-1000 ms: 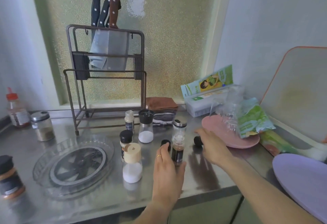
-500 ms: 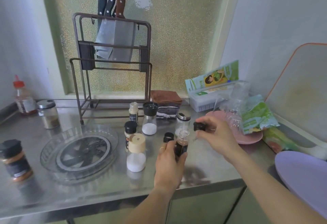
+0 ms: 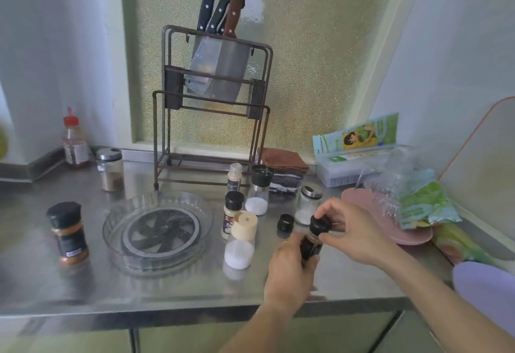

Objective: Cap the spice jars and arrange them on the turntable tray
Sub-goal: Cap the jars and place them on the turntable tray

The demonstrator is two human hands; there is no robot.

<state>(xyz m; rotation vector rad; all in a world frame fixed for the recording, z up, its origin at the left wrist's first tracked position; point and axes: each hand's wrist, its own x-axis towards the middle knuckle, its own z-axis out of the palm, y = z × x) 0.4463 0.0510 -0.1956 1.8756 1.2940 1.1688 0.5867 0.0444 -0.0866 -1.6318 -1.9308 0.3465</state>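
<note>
Lower centre of frame: left hand (image 3: 289, 272) grips the dark jar (image 3: 310, 245) steady above the counter (image 3: 172, 285), right hand (image 3: 354, 230) fingers pinch the black cap (image 3: 319, 224) onto its mouth. Tray (image 3: 111, 234) waits left, bare.

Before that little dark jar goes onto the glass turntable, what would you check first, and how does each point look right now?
1. Left hand grips the dark jar: ok.
2. Black cap sits on the jar's mouth, right hand pinching it: ok.
3. Cap screwed tight: cannot tell.
4. Turntable tray has free room: ok.
5. Way to the tray is blocked by the beige-capped jar: not ok.
6. Loose black cap has its jar identified: cannot tell.
</note>
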